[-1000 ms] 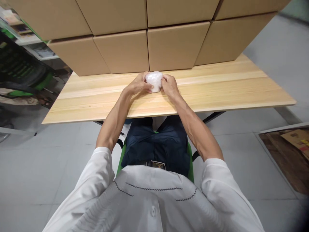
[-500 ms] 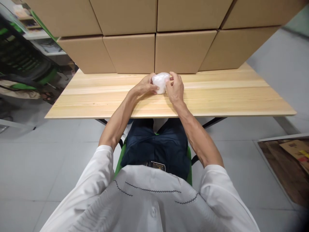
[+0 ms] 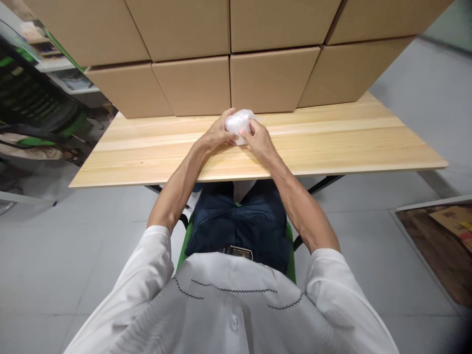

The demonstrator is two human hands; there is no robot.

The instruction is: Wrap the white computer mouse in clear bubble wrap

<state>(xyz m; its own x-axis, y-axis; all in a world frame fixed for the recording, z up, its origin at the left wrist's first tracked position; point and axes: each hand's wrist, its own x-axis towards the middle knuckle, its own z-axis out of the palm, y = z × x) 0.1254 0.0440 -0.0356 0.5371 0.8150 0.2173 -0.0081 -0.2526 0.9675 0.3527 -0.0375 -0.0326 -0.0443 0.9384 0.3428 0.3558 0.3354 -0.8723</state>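
Your left grip (image 3: 218,132) and right grip (image 3: 259,138) hide parts of the white bundle (image 3: 238,122); upper boxes (image 3: 283,24) along the table (image 3: 350,140)'s far edge are cropped.

I watch through one head-worn camera, looking forward and steeply down: the shirt (image 3: 206,319) fills the near foreground, left grip (image 3: 220,132) and right grip (image 3: 261,141) lie farther off, above centre over the desk (image 3: 350,137), and boxes (image 3: 191,87) beyond run past the top edge.
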